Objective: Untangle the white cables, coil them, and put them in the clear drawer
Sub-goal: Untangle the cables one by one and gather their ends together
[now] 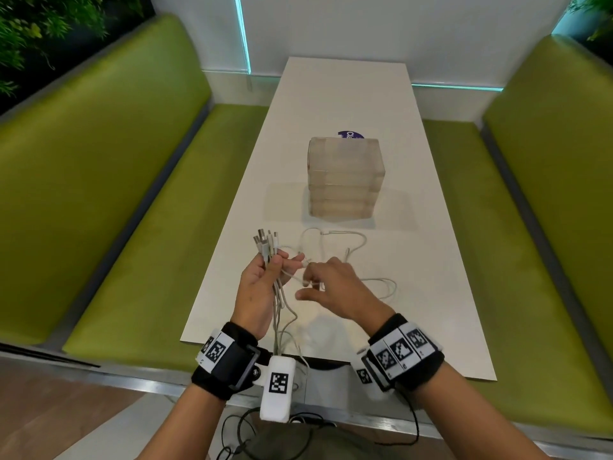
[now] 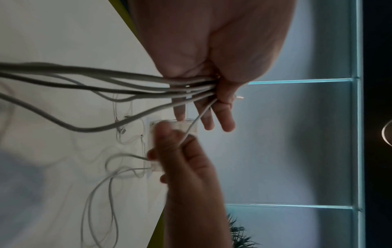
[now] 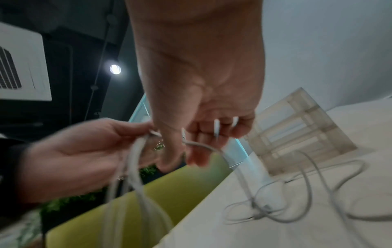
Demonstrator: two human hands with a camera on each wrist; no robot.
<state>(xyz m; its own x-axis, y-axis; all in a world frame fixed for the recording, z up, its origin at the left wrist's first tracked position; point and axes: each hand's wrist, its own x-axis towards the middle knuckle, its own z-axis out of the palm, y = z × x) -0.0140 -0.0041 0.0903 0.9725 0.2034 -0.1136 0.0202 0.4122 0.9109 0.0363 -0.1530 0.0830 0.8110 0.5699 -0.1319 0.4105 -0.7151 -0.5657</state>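
Note:
My left hand [image 1: 265, 277] grips a bundle of white cables [image 1: 267, 247] near their plug ends, which stick up above the fingers. The cords hang down past the wrist [image 2: 106, 78]. My right hand [image 1: 328, 283] is just to the right and pinches one thin white cable [image 3: 203, 146] that runs from the bundle. More white cable [image 1: 345, 247] lies in loose loops on the white table [image 1: 414, 260] beyond the hands. The clear drawer unit [image 1: 345, 180] stands mid-table behind the loops, its drawers shut.
Green bench seats [image 1: 132, 227] run along both sides of the table. A purple round sticker [image 1: 350, 135] shows behind the drawer unit. A white wall with teal light strips [image 1: 245, 38] closes the far end. Black wires [image 1: 265, 436] hang near my lap.

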